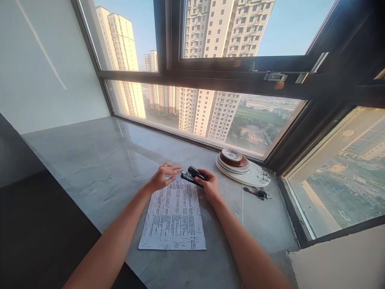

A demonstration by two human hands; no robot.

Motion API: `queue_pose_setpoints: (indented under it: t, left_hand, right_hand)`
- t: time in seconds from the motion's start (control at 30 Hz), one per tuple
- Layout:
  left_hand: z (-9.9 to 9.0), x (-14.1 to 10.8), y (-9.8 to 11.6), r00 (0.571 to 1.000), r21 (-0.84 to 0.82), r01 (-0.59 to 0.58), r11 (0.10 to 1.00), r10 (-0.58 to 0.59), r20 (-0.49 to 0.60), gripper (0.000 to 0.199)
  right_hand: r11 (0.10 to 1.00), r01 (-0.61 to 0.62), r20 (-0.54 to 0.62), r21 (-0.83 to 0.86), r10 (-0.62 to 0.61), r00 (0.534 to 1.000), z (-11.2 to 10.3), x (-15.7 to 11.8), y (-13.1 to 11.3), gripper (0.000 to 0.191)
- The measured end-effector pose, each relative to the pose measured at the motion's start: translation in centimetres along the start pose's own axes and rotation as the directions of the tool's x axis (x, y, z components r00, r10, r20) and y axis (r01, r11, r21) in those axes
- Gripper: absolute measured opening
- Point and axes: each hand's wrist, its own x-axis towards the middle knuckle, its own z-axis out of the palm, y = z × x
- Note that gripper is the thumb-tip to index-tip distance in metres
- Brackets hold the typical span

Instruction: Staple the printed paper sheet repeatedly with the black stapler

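Note:
A black stapler (189, 175) is gripped in my right hand (209, 184), its jaws apart and its front end pointing left. It is above the far edge of a printed sheet of paper (173, 224). My left hand (164, 176) is just left of the stapler, fingers stretched out toward its front end; whether the fingertips touch it I cannot tell. The paper, covered in columns of dark text with pen-like strokes, lies flat on the grey sill, below and between both hands. The far edge of the paper is partly hidden by the hands and stapler.
A stack of plates (233, 162) stands at the back right near the window. Beside it lies a dark key ring or small trinket (260, 194). The grey stone sill (99, 172) ends in a dark drop at the left. Window frames (204, 86) border the back and right.

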Motion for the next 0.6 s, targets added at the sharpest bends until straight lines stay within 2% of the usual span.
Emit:
queue_pose_setpoints:
  t: [0.17, 0.3, 0.43, 0.53, 0.6]
  left_hand:
    - [0.0, 0.0, 0.5, 0.994, -0.065, -0.029, 0.998, 0.035, 0.099, 0.034]
    - [-0.3, 0.1, 1.1, 0.995, -0.132, -0.062, 0.989, 0.070, 0.063, 0.032]
    - [-0.6, 0.2, 1.9, 0.997, -0.160, -0.063, 0.985, 0.069, 0.032, 0.026]
    - [-0.2, 0.5, 1.6, 0.991, -0.196, -0.030, 0.980, 0.004, -0.131, 0.024]
    - [0.2, 0.7, 0.6, 0.941, -0.232, 0.068, 0.970, -0.139, -0.307, 0.024]
  right_hand:
    - [1.000, 0.001, 0.094, 0.018, -0.002, 0.996, 0.2, -0.2, -0.3, 0.037]
    - [0.999, 0.034, 0.165, 0.006, -0.035, 0.986, 0.4, -0.5, -0.9, 0.039]
    - [0.992, 0.098, 0.248, -0.075, -0.077, 0.966, 0.5, -0.6, -1.3, 0.039]
    - [0.990, 0.121, 0.263, -0.066, -0.099, 0.960, 0.8, -0.8, -1.4, 0.040]
    - [0.991, 0.114, 0.320, -0.070, -0.086, 0.944, 1.0, -1.1, -1.5, 0.041]
